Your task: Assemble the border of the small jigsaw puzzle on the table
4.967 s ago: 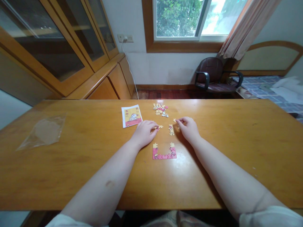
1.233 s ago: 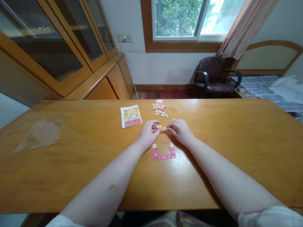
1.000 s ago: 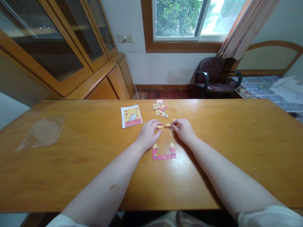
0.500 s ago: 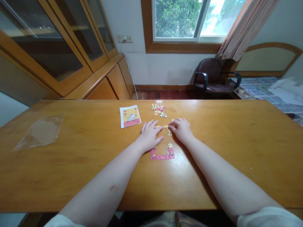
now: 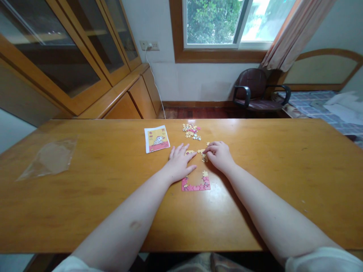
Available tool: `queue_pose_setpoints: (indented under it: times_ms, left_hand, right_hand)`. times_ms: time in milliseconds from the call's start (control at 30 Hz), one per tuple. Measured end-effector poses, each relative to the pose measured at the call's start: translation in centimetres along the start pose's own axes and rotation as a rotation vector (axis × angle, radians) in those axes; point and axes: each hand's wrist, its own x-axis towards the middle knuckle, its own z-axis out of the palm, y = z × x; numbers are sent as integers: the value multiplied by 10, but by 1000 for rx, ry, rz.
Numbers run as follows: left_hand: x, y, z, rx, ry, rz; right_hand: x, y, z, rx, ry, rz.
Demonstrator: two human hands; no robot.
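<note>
My left hand (image 5: 179, 164) lies flat on the wooden table (image 5: 255, 211), fingers stretched out, its thumb over the left arm of a pink and yellow U-shaped puzzle section (image 5: 198, 185). Just beyond its fingertips sits a short row of joined yellow pieces (image 5: 195, 152). My right hand (image 5: 219, 155) is curled, fingertips pinched on the right end of that row, beside a small yellow cluster (image 5: 203, 158). A heap of loose pieces (image 5: 192, 132) lies farther back.
A reference picture card (image 5: 157, 139) lies left of the loose heap. A clear plastic bag (image 5: 49, 158) rests at the table's far left. Glass-fronted wooden cabinets stand on the left, and a dark armchair (image 5: 255, 90) sits under the window beyond the table.
My left hand has let go of the yellow pieces, flattened out and slid down over the puzzle section's left arm. My right hand stays pinched on the yellow row.
</note>
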Motion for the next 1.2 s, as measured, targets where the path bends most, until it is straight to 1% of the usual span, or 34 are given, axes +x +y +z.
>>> queue_pose_setpoints:
  times_ms: [300, 533, 800, 1100, 1200]
  left_hand:
    - [0, 1, -1, 12, -22, -14]
    - [0, 1, 0, 10, -13, -23]
    - [-2, 0, -1, -67, -1, 73]
    - [0, 0, 0, -29, -14, 20]
    - [0, 0, 1, -23, 0, 10]
  right_hand:
    - [1, 2, 1, -2, -23, -28]
    - [1, 2, 1, -7, -50, -6]
    - [1, 2, 2, -11, -38, -4]
    - [1, 3, 3, -9, -42, -17]
    - [1, 4, 3, -11, -48, -19]
